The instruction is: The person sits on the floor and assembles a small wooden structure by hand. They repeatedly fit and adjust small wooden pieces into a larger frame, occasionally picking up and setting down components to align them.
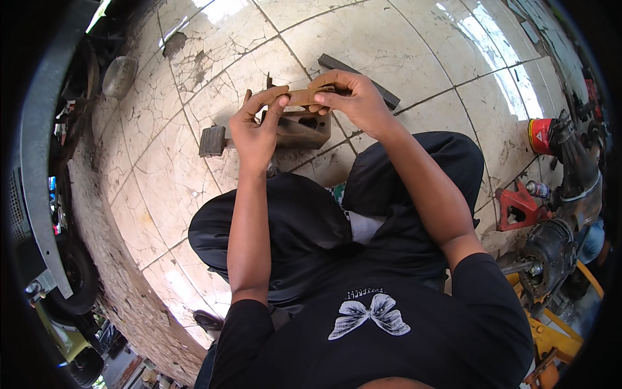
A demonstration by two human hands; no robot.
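Between my two hands a short brown strip, which looks like sandpaper point(302, 98), is held stretched over the floor. My left hand point(260, 117) pinches its left end between thumb and fingers. My right hand point(353, 100) grips the other end, where the strip seems folded; the fingers cover part of it. Just under the hands lies a dark metal bracket point(301, 135) with cut-out holes, partly hidden by my left hand and wrist. A ribbed square pedal pad point(212, 141) sticks out at its left.
A dark square metal bar point(382, 92) lies beyond my right hand on the cracked tiled floor point(162, 168). At right are a red tin point(540, 135), a red metal stand point(515, 206) and a greasy axle part point(551, 249). A rounded grey object point(120, 77) sits far left.
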